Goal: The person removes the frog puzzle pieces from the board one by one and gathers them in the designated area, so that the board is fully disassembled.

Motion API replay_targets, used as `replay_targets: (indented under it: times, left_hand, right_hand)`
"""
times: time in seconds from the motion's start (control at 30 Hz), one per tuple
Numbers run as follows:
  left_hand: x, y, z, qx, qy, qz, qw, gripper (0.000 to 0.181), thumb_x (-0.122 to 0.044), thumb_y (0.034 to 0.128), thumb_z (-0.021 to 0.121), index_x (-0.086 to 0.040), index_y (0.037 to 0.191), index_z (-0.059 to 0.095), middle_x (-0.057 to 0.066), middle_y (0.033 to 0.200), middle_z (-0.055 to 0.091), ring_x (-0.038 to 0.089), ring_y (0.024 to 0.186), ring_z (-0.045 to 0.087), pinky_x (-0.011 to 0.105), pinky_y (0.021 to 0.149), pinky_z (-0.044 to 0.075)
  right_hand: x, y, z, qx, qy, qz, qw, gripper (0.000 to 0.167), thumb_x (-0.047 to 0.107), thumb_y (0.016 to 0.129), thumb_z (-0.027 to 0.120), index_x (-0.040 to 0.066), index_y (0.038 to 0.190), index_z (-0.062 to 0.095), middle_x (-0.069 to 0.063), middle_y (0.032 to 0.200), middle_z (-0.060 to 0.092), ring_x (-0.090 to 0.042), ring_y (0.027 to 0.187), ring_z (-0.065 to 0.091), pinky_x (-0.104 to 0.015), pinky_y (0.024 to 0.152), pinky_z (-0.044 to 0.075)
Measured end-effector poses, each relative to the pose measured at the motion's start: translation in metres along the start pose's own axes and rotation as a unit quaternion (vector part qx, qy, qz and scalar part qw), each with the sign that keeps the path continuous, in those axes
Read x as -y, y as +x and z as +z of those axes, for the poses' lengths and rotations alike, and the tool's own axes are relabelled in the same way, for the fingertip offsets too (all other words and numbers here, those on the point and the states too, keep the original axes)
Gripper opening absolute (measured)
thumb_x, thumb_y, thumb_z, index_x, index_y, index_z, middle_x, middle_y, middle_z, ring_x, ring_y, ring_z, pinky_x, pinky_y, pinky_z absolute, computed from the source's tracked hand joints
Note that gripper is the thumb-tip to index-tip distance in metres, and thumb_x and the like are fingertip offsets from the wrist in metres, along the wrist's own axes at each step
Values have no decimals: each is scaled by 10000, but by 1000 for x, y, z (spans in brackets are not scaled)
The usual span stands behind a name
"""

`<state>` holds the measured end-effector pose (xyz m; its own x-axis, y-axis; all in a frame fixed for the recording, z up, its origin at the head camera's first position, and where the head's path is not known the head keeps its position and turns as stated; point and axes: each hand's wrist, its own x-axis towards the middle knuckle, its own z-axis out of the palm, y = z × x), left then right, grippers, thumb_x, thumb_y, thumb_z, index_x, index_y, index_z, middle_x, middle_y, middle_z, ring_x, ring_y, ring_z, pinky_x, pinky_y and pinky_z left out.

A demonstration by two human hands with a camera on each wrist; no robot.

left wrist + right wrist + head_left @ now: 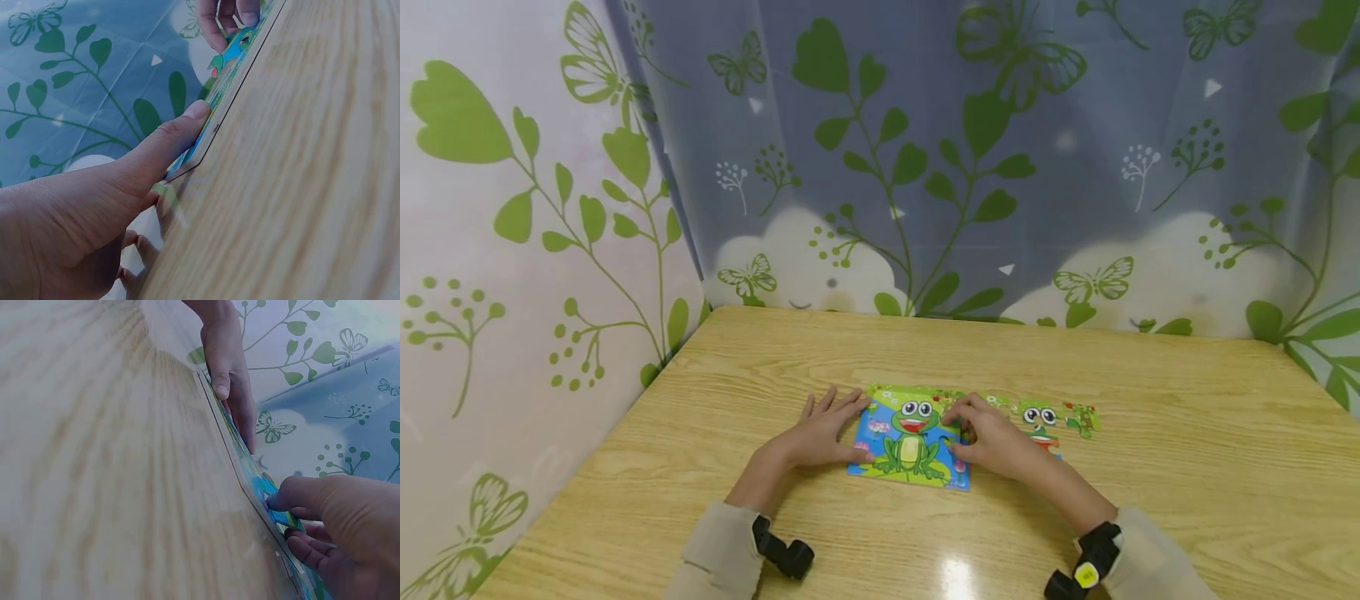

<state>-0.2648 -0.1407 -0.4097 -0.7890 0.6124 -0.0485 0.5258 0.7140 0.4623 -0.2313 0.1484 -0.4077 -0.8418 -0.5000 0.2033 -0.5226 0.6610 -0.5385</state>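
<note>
A frog jigsaw puzzle [910, 454] lies flat on the wooden table in the head view, its frog green on a blue ground. My left hand [816, 437] rests along its left side with fingers spread; in the left wrist view the thumb [195, 112] presses the board's edge. At the puzzle's right side my right hand [992, 437] pinches a puzzle piece [232, 53], blue and green, between thumb and fingers. That piece is tilted up off the board in the left wrist view. My fingers hide part of it in the head view.
Right of the puzzle, more printed frog parts with eyes [1040, 415] and a green-and-red bit [1081, 418] lie on the table [1187, 442], partly behind my right forearm. A curtain [925, 167] with leaves and butterflies hangs along the table's back edge.
</note>
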Motion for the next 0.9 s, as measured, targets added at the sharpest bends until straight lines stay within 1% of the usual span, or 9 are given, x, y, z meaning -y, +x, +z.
replay_targets:
  times: [0.1, 0.2, 0.27, 0.33, 0.4, 0.6, 0.73, 0.8, 0.9]
  left_hand:
    - [0, 0, -1, -2, 10, -2, 10000, 862, -545, 793, 635, -156, 1465, 260, 61, 1515, 146, 362, 1354, -52, 545, 1029, -101]
    - [0, 0, -1, 3, 43, -21, 10000, 864, -554, 793, 630, -161, 1467, 257, 59, 1515, 146, 360, 1355, -49, 541, 1031, -99]
    - [0, 0, 0, 6, 39, -21, 10000, 867, -556, 791, 630, -161, 1467, 257, 59, 1515, 145, 360, 1355, -50, 540, 1032, -99]
    - [1, 1, 0, 21, 46, -19, 10000, 871, -564, 790, 625, -165, 1469, 253, 54, 1516, 140, 356, 1356, -53, 538, 1033, -99]
    - [1, 1, 0, 29, 53, -6, 10000, 874, -569, 790, 621, -165, 1470, 249, 53, 1517, 136, 354, 1356, -56, 537, 1033, -99]
    - [2, 1, 0, 11, 13, -2, 10000, 872, -567, 790, 623, -161, 1468, 255, 54, 1517, 137, 355, 1356, -54, 540, 1031, -100]
    - [1, 2, 0, 40, -15, -12, 10000, 870, -575, 789, 619, -176, 1469, 252, 49, 1518, 133, 350, 1357, -54, 535, 1034, -99]
    - [1, 2, 1, 36, -37, -24, 10000, 867, -567, 788, 626, -178, 1468, 255, 48, 1517, 138, 351, 1357, -54, 535, 1033, -101]
    - [2, 2, 1, 28, -17, -64, 10000, 860, -558, 788, 632, -184, 1467, 260, 39, 1516, 144, 348, 1358, -55, 529, 1034, -106]
  right_hand:
    - [-1, -1, 0, -41, 251, -30, 9997, 252, 75, 811, 694, 42, 1044, 604, -58, 1026, 466, -150, 780, 463, -255, 614, 445]
    - [-2, -2, 0, -160, 432, -244, 9986, 237, 85, 815, 691, 28, 1029, 606, -69, 1012, 469, -150, 764, 466, -251, 603, 445]
    - [-3, -3, 0, -224, 466, -327, 9981, 235, 96, 816, 695, 26, 1023, 609, -64, 1002, 473, -144, 759, 467, -249, 601, 445]
    - [-4, -2, 1, -238, 384, -353, 9984, 230, 106, 818, 694, 30, 1020, 616, -62, 1006, 482, -141, 758, 469, -250, 605, 444]
    - [-4, -2, 1, -235, 253, -254, 9991, 230, 103, 810, 700, 47, 1021, 627, -54, 1019, 495, -143, 759, 468, -256, 614, 440]
    - [-4, -1, 1, -347, -194, -173, 9991, 242, 143, 802, 712, 94, 1030, 649, -20, 1032, 522, -126, 764, 449, -269, 633, 414]
    - [-2, -4, -1, -432, -204, -50, 9988, 267, 145, 797, 715, 102, 1053, 654, 2, 1022, 521, -140, 762, 439, -292, 631, 403]
    - [-2, -7, -4, -474, -88, 3, 9988, 267, 134, 798, 709, 106, 1058, 655, -2, 1044, 523, -163, 800, 449, -308, 641, 406]
    - [-3, -10, -9, -564, 58, 35, 9984, 252, 121, 796, 710, 117, 1043, 659, -4, 1092, 531, -190, 895, 488, -330, 691, 453]
